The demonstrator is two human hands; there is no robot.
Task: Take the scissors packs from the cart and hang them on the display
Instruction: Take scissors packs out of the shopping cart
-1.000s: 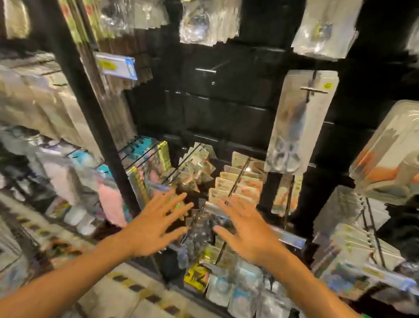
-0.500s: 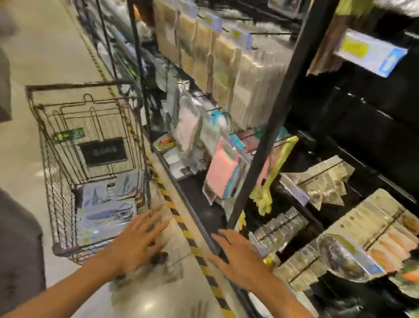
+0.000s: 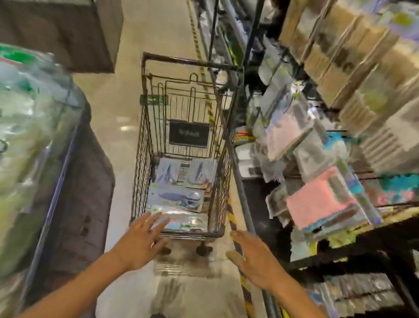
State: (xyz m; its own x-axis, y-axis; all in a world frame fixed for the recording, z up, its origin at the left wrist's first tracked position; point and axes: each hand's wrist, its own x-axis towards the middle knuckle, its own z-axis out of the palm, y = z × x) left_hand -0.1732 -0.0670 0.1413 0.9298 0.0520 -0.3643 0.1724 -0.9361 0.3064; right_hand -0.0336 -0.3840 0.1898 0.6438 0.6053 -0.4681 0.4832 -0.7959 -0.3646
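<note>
The person's left hand (image 3: 140, 242) sits nearest at 7 o'clock, fingers straight and spread, holding nothing, fingertips over the near rim of the wire cart (image 3: 142, 150). The right hand (image 3: 254, 259) at 5 o'clock is likewise flat and released, beside the shelf's edge. The scissors packs (image 3: 180, 192) lie flat on the cart's floor at 12 o'clock. Farther, at 2 o'clock, the display (image 3: 355, 102) carries blurred hanging packets
</note>
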